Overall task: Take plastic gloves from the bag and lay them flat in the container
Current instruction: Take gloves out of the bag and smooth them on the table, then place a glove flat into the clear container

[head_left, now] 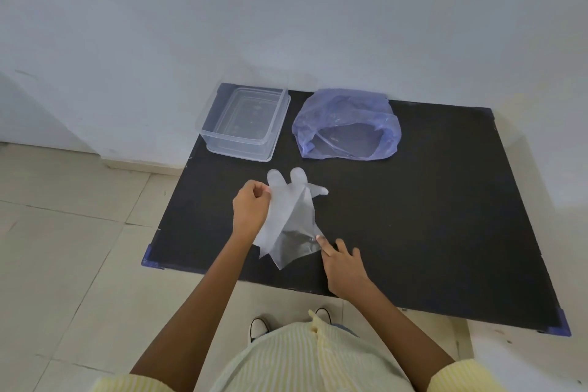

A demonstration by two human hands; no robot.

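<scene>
The clear container (245, 124) sits far-left on the desk (445, 200). The left hand (249, 208) pinches the plastic glove (291, 219) by one edge; the film looks weightless, limp and clingy. The right hand (342, 264) pins its cuff with a fingertip. The bag (346, 124) gapes beyond.

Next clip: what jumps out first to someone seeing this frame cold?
The translucent plastic glove, spread near the front of the black table, with the left hand pinching its side edge and the right hand touching its cuff. Behind it, against the wall, stand a clear container, apparently empty, and to its right an open bluish bag.
</scene>
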